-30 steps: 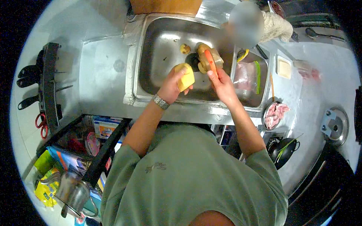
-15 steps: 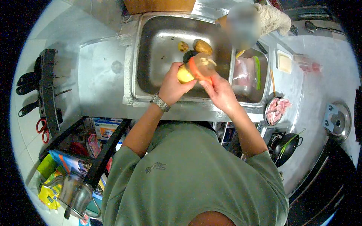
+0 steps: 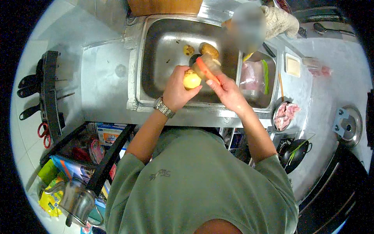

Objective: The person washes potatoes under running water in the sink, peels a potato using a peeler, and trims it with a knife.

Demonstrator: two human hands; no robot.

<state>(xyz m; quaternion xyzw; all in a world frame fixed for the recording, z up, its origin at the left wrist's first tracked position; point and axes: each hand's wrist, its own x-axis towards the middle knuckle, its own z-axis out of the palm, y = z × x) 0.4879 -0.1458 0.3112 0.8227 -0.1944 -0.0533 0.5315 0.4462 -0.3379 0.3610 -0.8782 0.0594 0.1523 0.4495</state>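
Over the large steel sink (image 3: pixel 156 58), my left hand (image 3: pixel 176 89) holds a mostly peeled yellow potato (image 3: pixel 191 80), with some brown skin at its upper end. My right hand (image 3: pixel 230 93) is closed on the orange handle of a peeler (image 3: pixel 208 71), just right of the potato and apart from it; its head is blurred. Beyond my hands, an unpeeled potato (image 3: pixel 209 50) and a smaller yellow-brown piece (image 3: pixel 188 50) lie on the sink floor by the dark drain (image 3: pixel 194 59).
A smaller basin to the right holds a bag with a green seal (image 3: pixel 265 77). Right of it are a bowl of raw meat (image 3: pixel 287 116), a white dish (image 3: pixel 293 64) and a black pan (image 3: pixel 298 155). Knives and red scissors (image 3: pixel 44 134) hang at the left.
The peeler has come away from the potato, slightly to the right. In my left hand the potato has turned, so its skin-flecked end now shows.
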